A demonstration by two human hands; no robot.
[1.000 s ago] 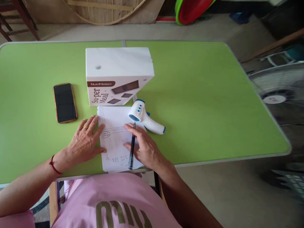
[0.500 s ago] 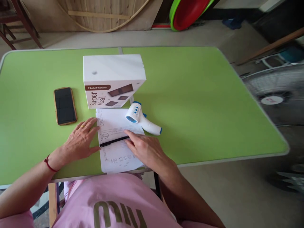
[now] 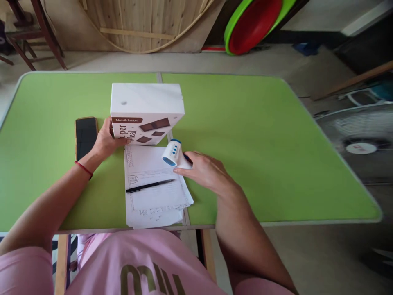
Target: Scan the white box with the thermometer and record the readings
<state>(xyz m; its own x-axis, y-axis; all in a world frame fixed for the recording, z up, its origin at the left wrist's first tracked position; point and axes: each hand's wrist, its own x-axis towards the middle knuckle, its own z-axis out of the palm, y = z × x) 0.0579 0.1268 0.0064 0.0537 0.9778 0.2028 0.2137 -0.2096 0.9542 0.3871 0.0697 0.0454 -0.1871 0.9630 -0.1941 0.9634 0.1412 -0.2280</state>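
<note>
Right hand (image 3: pixel 208 172) wraps handle of infrared thermometer (image 3: pixel 175 154), fingers curled round grip; white-blue head pokes out over top edge of paper form (image 3: pixel 153 190). Left hand (image 3: pixel 106 141) grasps near left corner of NutriMotion box (image 3: pixel 146 112), thumb on front face. Phone (image 3: pixel 85 137) lies just beside left wrist. Black pen (image 3: pixel 149 186) lies loose across form.

Risk: box tall, held at one corner only, may tip or skid on green table (image 3: pixel 260 143). Forearm sweep could roll pen off near edge.
</note>
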